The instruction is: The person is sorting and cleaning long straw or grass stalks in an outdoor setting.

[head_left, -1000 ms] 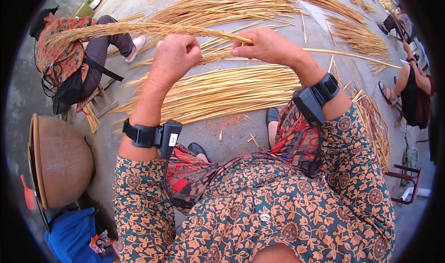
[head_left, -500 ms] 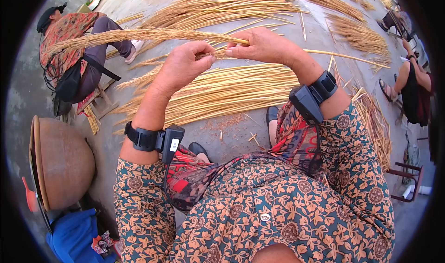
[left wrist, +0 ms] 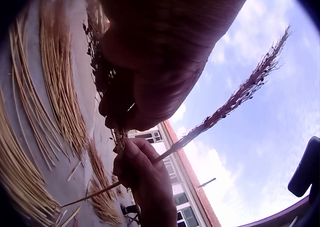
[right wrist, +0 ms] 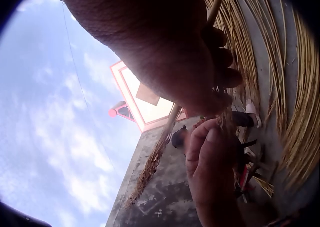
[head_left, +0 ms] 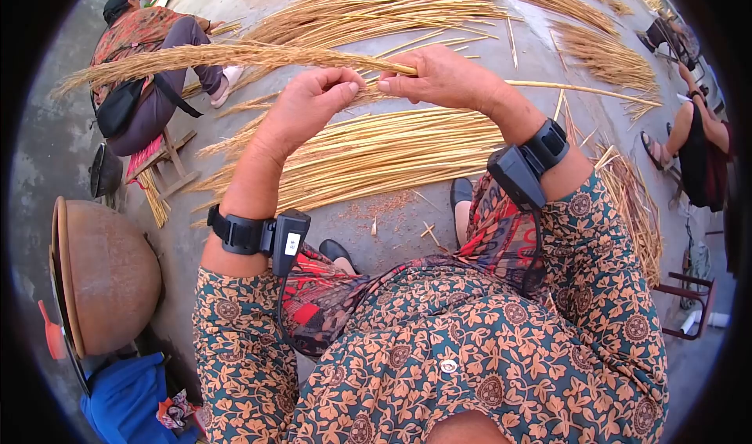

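My right hand (head_left: 446,76) grips a broomcorn seed head (head_left: 211,52), whose short stub of stem shows at the thumb while its brush reaches far left. From behind the same hand a long broomcorn stalk (head_left: 583,88) runs out to the right. My left hand (head_left: 317,103) is right beside the right fingertips, thumb and fingers pinched together. In the left wrist view, a seeded broomcorn head (left wrist: 100,61) passes under the left hand towards the right hand (left wrist: 142,169). The left palm hides part of it.
Broomcorn stalks lie in a wide pile (head_left: 392,154) before my feet, with a farther pile (head_left: 376,13) behind. A big clay pot (head_left: 110,276) stands at the left. One person (head_left: 149,45) sits at the far left, others at the right. Straw lies beside a small stool (head_left: 689,307).
My left hand has moved right, up to the right hand, its fingers now pinched at the stalk. The right hand and its seed head have shifted slightly left. The person at left has leaned forward.
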The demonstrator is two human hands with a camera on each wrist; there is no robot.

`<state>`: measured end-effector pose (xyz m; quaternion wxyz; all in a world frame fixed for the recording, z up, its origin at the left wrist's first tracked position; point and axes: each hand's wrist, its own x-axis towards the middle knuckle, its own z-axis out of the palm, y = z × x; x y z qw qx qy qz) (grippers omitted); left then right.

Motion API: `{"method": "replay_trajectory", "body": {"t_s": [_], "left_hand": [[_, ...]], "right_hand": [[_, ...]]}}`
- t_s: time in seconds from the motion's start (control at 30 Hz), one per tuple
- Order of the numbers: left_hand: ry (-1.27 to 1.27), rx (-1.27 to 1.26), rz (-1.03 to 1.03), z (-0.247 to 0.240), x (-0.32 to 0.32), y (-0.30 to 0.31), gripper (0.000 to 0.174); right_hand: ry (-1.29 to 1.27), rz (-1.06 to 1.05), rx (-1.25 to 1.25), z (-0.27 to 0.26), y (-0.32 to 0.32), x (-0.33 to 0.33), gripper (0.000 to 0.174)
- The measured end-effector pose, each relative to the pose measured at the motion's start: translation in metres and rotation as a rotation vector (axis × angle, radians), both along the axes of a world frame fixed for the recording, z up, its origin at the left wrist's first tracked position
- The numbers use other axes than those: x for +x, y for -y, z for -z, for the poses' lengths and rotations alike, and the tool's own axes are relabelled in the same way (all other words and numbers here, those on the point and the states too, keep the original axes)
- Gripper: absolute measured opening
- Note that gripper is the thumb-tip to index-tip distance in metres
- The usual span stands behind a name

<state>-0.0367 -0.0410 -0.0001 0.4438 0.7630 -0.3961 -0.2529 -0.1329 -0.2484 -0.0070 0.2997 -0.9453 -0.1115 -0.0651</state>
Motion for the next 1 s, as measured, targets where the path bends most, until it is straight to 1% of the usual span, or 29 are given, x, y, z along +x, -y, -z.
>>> {"method": "replay_trajectory", "body": {"t_s": [0.1, 0.2, 0.3, 0.4, 0.5, 0.6, 0.7, 0.8, 0.9, 1.0], "left_hand": [[0.084, -0.056, -0.087, 0.001, -0.008, 0.003, 0.023], [0.136, -0.044, -0.098, 0.002, -0.007, 0.003, 0.025], [0.243, -0.067, -0.071, 0.002, -0.007, 0.004, 0.026], [0.14, 0.044, -0.062, -0.011, -0.015, 0.004, 0.03], [0.285, 0.087, 0.028, -0.009, -0.015, 0.003, 0.03], [0.209, 0.138, 0.003, -0.012, -0.012, 0.004, 0.031], [0.172, 0.062, -0.068, -0.007, -0.013, 0.003, 0.025], [-0.065, 0.046, -0.121, -0.003, -0.011, 0.002, 0.032], [-0.222, 0.02, -0.163, -0.005, -0.011, 0.005, 0.031], [-0.184, -0.005, -0.187, -0.006, -0.011, 0.005, 0.029]], "right_hand": [[0.141, -0.001, -0.06, 0.002, -0.001, 0.0, 0.038], [0.081, -0.01, -0.078, -0.004, -0.001, -0.001, 0.038], [0.124, -0.012, -0.073, 0.0, 0.0, 0.0, 0.036], [0.123, 0.0, -0.067, 0.0, 0.0, -0.001, 0.035], [0.134, 0.027, -0.082, 0.001, 0.0, 0.0, 0.034], [0.161, 0.036, -0.116, 0.002, 0.0, 0.0, 0.033], [0.117, 0.02, -0.128, -0.001, -0.001, 0.0, 0.033], [0.126, 0.001, -0.071, 0.001, 0.0, -0.001, 0.033], [0.144, -0.034, -0.034, -0.002, -0.002, -0.004, 0.033], [0.144, -0.008, -0.026, 0.0, -0.004, -0.003, 0.032]]}}
